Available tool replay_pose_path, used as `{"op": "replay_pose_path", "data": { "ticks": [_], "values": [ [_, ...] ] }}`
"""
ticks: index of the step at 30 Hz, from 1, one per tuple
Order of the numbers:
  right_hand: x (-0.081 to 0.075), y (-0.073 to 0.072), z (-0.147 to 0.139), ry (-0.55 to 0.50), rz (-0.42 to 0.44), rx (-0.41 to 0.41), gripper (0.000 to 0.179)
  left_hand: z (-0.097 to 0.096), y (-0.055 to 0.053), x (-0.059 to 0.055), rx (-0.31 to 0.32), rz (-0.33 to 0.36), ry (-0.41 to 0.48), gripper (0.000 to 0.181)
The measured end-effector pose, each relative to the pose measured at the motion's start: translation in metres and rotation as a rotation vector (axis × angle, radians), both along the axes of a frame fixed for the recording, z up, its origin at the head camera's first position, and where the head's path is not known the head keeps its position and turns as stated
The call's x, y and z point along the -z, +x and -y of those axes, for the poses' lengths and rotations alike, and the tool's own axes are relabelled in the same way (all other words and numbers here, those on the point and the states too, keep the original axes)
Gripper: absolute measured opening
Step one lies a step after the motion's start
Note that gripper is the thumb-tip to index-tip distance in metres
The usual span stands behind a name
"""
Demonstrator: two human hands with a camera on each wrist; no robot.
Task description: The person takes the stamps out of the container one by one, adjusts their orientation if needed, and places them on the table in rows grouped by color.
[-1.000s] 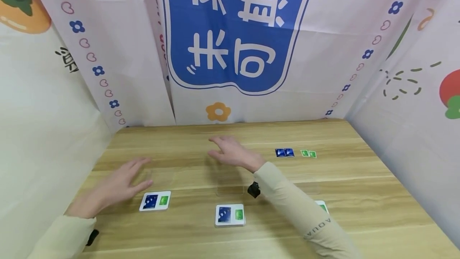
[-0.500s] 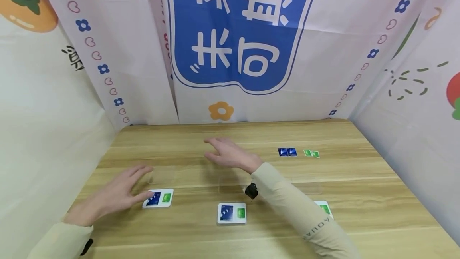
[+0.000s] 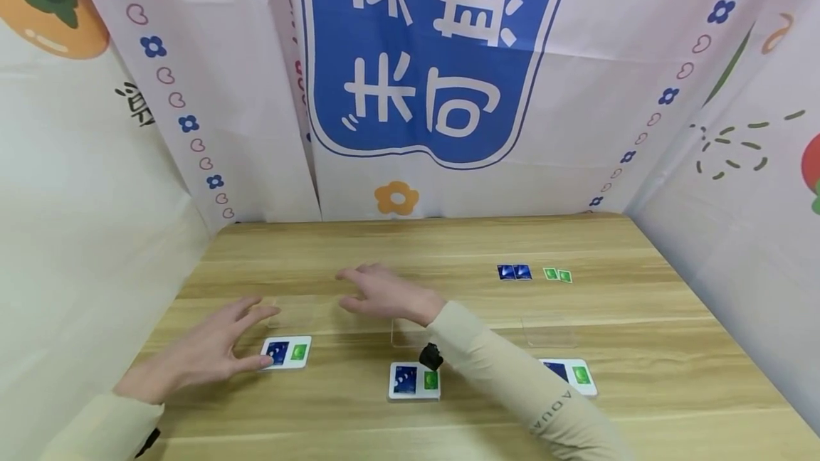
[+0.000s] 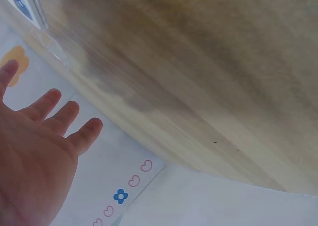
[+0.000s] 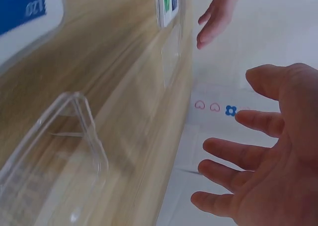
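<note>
My left hand (image 3: 205, 351) hovers at the left white card (image 3: 288, 352), fingers spread and holding nothing. Its thumb overlaps the card's left edge in the head view, and its fingers reach toward a clear plastic lid (image 3: 296, 311) behind that card. Over the middle of the table, my right hand (image 3: 387, 296) is spread, palm bare in the right wrist view. Below it lies the middle clear lid (image 3: 406, 334), partly hidden by the forearm. The middle white card (image 3: 415, 381), bearing a blue and a green picture, lies nearer me.
Partly under the right sleeve is a third white card (image 3: 576, 377), with another clear lid (image 3: 549, 331) behind it. Two blue stamps (image 3: 515, 272) and two green stamps (image 3: 557, 275) lie at the back right. Printed cloth (image 3: 576, 91) walls surround the wooden table (image 3: 359, 425).
My right hand has drifted left and a little nearer, uncovering more of the right card. The left hand has shifted slightly, its thumb coming over the left card. The head view has moved a little.
</note>
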State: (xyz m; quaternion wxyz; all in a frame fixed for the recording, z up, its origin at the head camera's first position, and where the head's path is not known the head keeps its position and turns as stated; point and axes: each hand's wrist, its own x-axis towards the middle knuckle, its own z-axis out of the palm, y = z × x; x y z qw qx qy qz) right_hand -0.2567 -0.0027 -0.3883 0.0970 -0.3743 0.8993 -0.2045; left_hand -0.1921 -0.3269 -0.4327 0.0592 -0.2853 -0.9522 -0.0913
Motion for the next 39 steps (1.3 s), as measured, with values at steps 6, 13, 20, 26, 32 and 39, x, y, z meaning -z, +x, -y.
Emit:
{"op": "replay_pose_path", "data": {
  "ticks": [6, 13, 20, 26, 32, 39],
  "values": [
    [0.004, 0.003, 0.012, 0.005, -0.026, -0.039, 0.052, 0.004, 0.004, 0.005, -0.003, 0.009, -0.008, 0.08],
    [0.007, 0.008, 0.033, 0.067, -0.076, -0.099, 0.044, 0.01, 0.001, 0.005, 0.031, -0.021, -0.061, 0.081],
    [0.018, 0.013, 0.051, 0.101, -0.096, -0.15, 0.04, 0.011, 0.001, 0.006, 0.043, -0.04, -0.056, 0.081],
    [0.02, 0.015, 0.059, 0.07, -0.068, -0.136, 0.035, 0.009, 0.002, 0.006, 0.019, -0.005, -0.051, 0.082],
    [0.024, 0.016, 0.068, 0.079, -0.062, -0.147, 0.03, 0.008, 0.003, 0.009, 0.004, 0.034, -0.055, 0.082],
    [0.025, 0.019, 0.076, 0.086, -0.046, -0.167, 0.025, 0.008, 0.003, 0.009, -0.034, 0.093, -0.063, 0.083]
  ]
}}
